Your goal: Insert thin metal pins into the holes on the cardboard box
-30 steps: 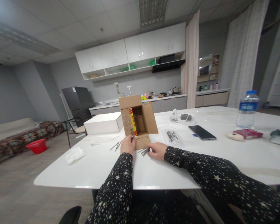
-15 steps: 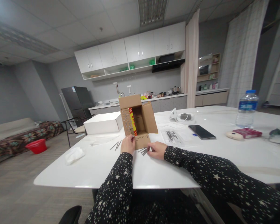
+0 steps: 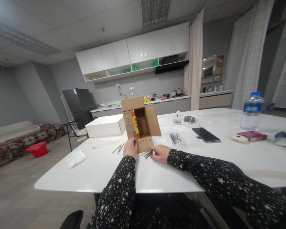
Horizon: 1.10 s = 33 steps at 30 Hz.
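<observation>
Nothing has shifted: my left hand [image 3: 130, 148] pinches the light, stiff cardboard box [image 3: 141, 124] flap; right hand [image 3: 160, 153] closes on thin nails [image 3: 146, 154]

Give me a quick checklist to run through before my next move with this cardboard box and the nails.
1. Box standing with its open side toward me: ok.
2. Left hand at the box's punched left flap: ok, touching it.
3. Right hand on the nails beside the box: ok, fingers on them.
4. Whether a nail is pinched in the left fingers: cannot tell.
5. Spare nails within reach left of the box: ok.
6. Phone and bottle apart from the hands: ok.
</observation>
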Each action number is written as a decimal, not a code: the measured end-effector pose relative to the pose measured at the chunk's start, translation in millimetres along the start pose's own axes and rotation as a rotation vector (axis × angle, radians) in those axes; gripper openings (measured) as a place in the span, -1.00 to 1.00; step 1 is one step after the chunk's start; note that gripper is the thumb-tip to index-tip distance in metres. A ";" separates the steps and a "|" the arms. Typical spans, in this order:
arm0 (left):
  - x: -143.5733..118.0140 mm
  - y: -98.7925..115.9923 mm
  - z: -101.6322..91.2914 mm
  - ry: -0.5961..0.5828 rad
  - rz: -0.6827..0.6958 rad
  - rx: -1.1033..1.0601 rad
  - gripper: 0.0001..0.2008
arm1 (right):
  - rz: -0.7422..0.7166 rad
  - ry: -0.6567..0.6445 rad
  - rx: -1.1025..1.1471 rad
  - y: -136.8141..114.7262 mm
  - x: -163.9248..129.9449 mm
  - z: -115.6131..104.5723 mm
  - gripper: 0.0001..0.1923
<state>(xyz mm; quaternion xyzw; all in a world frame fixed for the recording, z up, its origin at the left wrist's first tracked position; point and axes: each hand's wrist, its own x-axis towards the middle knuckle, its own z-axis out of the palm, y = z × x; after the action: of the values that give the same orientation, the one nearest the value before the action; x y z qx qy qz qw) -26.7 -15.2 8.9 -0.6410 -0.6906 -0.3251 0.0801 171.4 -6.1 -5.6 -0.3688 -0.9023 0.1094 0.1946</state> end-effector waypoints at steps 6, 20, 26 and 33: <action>-0.2 1.1 -0.8 0.002 -0.030 -0.041 -0.84 | 0.008 0.003 0.008 -1.7 -0.6 -1.5 -0.81; -2.1 3.1 -2.0 -0.010 0.000 -0.032 -0.87 | 0.011 -0.014 -0.009 -1.9 0.3 -1.2 -0.79; -1.9 7.0 -0.9 -0.016 0.066 0.060 -0.83 | 0.010 -0.018 -0.028 -1.7 1.2 -0.8 -0.81; -4.1 12.8 -0.6 -0.059 0.122 0.177 -0.80 | -0.005 -0.020 -0.021 -2.6 0.3 -2.1 -0.80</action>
<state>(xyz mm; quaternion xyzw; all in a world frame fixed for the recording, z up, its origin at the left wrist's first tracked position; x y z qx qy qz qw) -14.2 -19.3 11.7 -0.6816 -0.6785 -0.2382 0.1356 170.5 -7.6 -2.8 -0.3673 -0.9063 0.1029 0.1819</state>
